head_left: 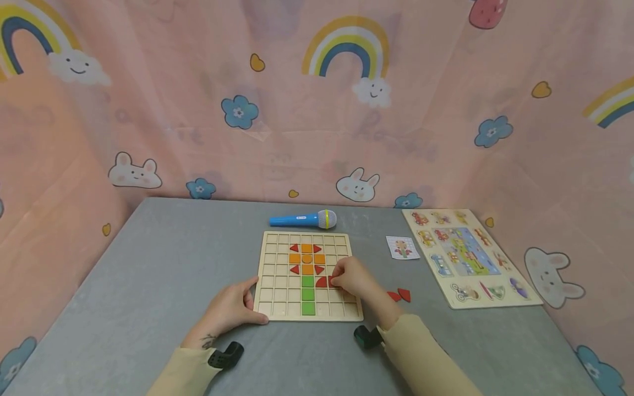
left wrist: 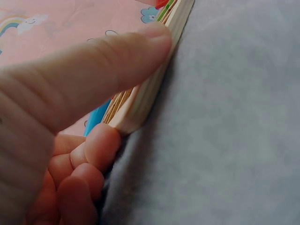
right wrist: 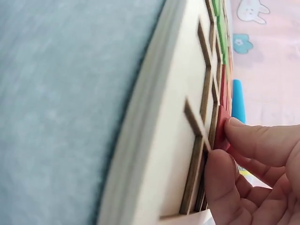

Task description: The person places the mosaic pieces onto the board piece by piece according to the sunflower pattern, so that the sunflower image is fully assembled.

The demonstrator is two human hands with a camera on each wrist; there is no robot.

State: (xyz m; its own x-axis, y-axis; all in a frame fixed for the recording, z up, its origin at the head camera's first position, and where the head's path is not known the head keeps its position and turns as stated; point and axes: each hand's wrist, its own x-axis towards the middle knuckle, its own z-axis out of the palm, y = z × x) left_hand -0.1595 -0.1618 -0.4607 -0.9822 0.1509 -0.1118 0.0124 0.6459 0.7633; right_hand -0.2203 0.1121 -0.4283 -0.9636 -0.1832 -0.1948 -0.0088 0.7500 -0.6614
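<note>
A wooden grid board (head_left: 283,310) lies flat on the grey table. Orange squares (head_left: 307,269), an orange circle (head_left: 307,258), small red triangles (head_left: 294,248) and a column of green squares (head_left: 308,294) fill some of its cells. My left hand (head_left: 229,309) holds the board's near left corner, thumb on the front edge and fingers at the side. On the right half of the board, my right hand (head_left: 354,278) pinches a red piece (right wrist: 221,125) at a cell beside another red curved piece (head_left: 321,282). My fingers partly hide the pinched piece's shape.
Two loose red pieces (head_left: 404,295) lie right of the board, near my right forearm. A small pattern card (head_left: 402,248) is farther back. A blue toy microphone (head_left: 302,220) lies behind the board, and a picture puzzle board (head_left: 470,258) sits at the right.
</note>
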